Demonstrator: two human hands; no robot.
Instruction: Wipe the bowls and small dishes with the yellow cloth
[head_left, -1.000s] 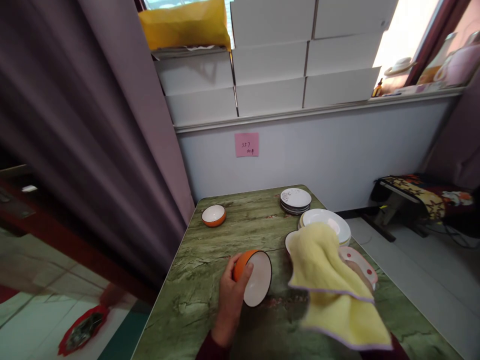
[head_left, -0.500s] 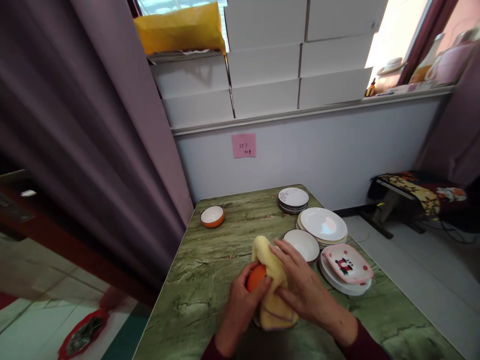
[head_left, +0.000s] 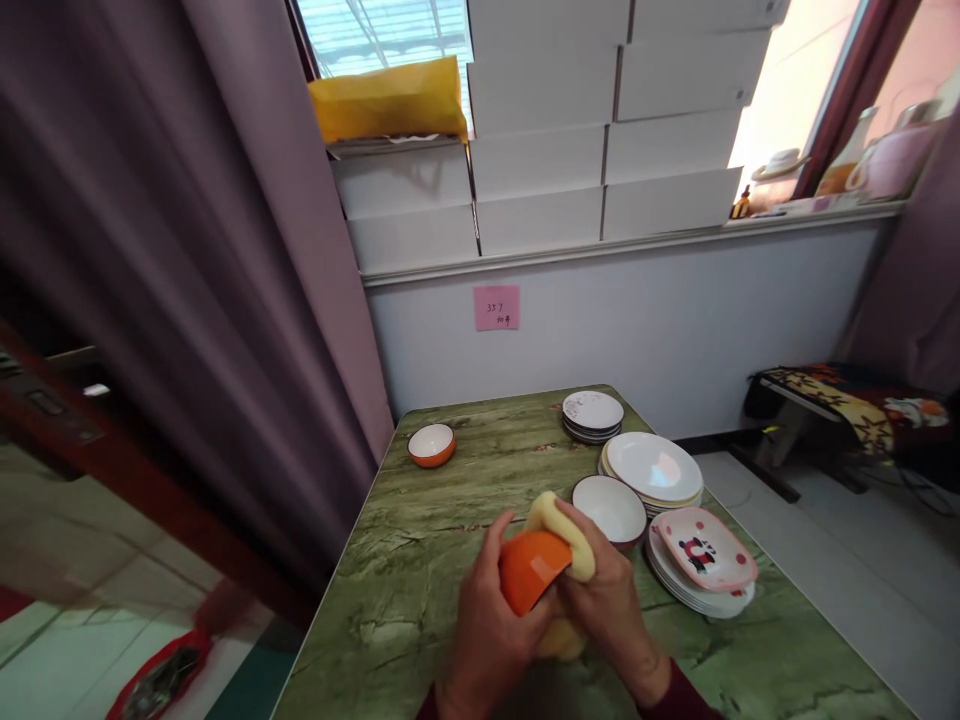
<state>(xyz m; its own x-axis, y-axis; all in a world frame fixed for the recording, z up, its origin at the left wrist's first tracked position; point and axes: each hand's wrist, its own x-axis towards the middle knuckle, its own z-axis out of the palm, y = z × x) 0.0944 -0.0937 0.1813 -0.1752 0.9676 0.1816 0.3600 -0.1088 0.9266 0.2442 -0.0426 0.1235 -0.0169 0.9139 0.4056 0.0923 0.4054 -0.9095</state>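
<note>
Your left hand (head_left: 489, 625) is gripping an orange bowl (head_left: 531, 568); your right hand (head_left: 606, 590) is clutching a yellow cloth (head_left: 556, 520) against it. White plates (head_left: 646, 462) are sitting right of that bowl.

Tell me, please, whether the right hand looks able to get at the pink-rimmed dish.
Probably yes: the pink-rimmed dish lies uncovered atop a stack of plates and nothing visible blocks the right hand, though it grips the yellow cloth against the held orange bowl.
</note>
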